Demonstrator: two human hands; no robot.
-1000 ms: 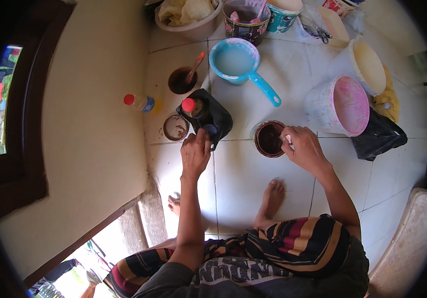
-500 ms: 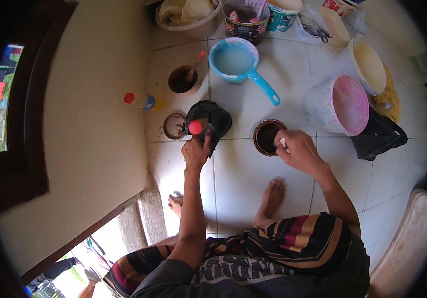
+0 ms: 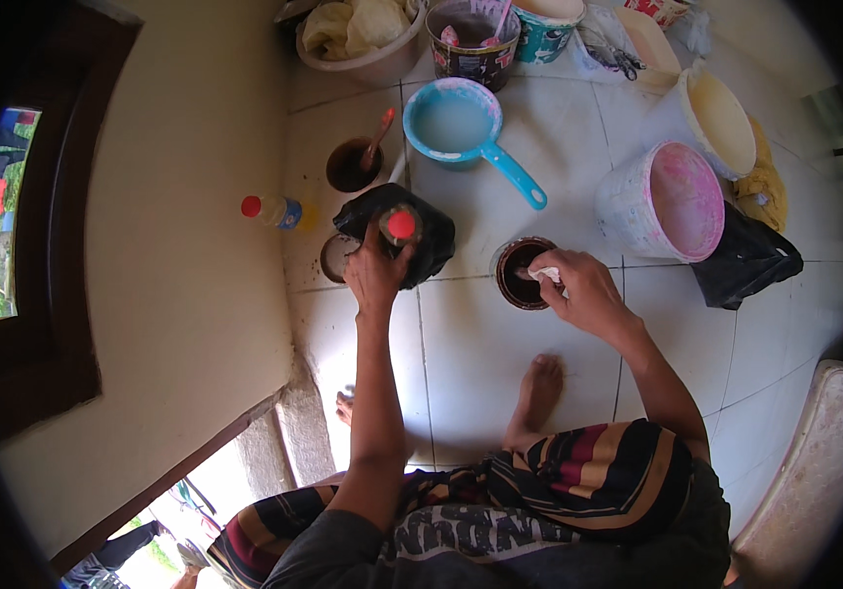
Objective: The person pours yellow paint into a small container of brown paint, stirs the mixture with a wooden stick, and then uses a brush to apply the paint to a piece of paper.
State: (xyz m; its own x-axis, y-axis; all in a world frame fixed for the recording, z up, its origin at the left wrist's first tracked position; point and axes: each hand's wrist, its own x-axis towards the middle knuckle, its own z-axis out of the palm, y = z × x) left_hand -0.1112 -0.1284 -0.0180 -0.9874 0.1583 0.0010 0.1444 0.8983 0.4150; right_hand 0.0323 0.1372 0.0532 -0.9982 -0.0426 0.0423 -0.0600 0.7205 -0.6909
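Observation:
My left hand (image 3: 374, 280) is closed around a bottle with a red cap (image 3: 401, 227). The bottle stands over a crumpled black plastic bag (image 3: 434, 245), and its lower part is hidden. My right hand (image 3: 590, 291) pinches the white, wrapped-looking end of a stick-like tool (image 3: 545, 276). The tool reaches into a round jar of dark brown liquid (image 3: 513, 267), so its tip cannot be seen. Beside the bag lies a round lid-like piece (image 3: 334, 259), partly covered by the bag and my hand.
Beyond the bag stands a cup of brown liquid (image 3: 345, 169) with a spoon-like tool. A bottle of yellow liquid (image 3: 282, 212) is by the wall. A blue dipper (image 3: 456, 121) stands ahead; a pink-stained bucket (image 3: 624, 201) and a black bag (image 3: 750, 257) are at right.
My left hand has shifted slightly, and the red-capped bottle has moved right and away from me. My right hand stays at the jar, with the tool's white end turned slightly.

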